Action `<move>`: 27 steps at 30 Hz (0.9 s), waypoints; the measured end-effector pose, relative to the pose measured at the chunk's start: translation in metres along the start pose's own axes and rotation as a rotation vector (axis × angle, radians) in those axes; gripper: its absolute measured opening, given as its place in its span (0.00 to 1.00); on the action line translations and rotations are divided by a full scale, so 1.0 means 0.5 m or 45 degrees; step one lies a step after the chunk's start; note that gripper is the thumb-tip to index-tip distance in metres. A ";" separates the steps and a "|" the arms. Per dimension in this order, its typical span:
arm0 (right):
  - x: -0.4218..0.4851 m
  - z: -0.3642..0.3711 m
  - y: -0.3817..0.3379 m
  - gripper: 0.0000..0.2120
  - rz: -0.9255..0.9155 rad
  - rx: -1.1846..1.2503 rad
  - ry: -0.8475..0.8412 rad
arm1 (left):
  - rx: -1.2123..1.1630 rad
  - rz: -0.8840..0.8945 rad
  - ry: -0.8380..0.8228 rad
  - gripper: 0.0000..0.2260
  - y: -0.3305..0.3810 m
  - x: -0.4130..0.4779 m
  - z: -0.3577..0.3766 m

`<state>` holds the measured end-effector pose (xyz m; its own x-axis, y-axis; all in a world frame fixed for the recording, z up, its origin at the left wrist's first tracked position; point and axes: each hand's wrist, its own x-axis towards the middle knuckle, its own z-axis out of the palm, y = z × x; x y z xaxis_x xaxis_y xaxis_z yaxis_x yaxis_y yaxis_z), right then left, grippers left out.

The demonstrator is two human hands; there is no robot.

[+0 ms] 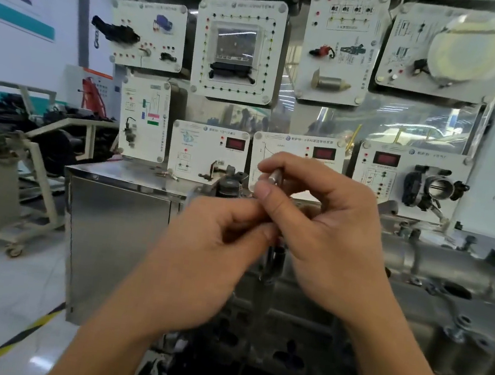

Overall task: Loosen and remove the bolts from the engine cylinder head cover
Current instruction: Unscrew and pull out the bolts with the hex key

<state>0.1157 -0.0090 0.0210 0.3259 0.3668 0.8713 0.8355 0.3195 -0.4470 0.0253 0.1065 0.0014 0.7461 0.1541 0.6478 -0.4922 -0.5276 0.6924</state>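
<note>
Your right hand (323, 226) pinches the top of a metal tool shaft (274, 176) — your left hand (215, 246) grips it just below. It stands over the engine cylinder head cover (414, 303), beneath both hands.

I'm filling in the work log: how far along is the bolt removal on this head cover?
Done: nothing I can confirm; no removed bolt shows clearly. In hand: the left hand and right hand grip a slim metal tool upright, its dark lower end pointing down toward the cover. Left: at least one bolt sits in it at the right, so most work seems ahead.
</note>
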 end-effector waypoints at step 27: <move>-0.006 -0.023 0.011 0.08 0.191 -0.088 -0.092 | -0.175 0.136 -0.066 0.11 -0.049 0.015 0.019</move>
<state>0.1245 -0.0183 0.0181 0.4185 0.4687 0.7779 0.8091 0.1966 -0.5538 0.0474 0.1125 -0.0138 0.7065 0.0579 0.7053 -0.6242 -0.4186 0.6597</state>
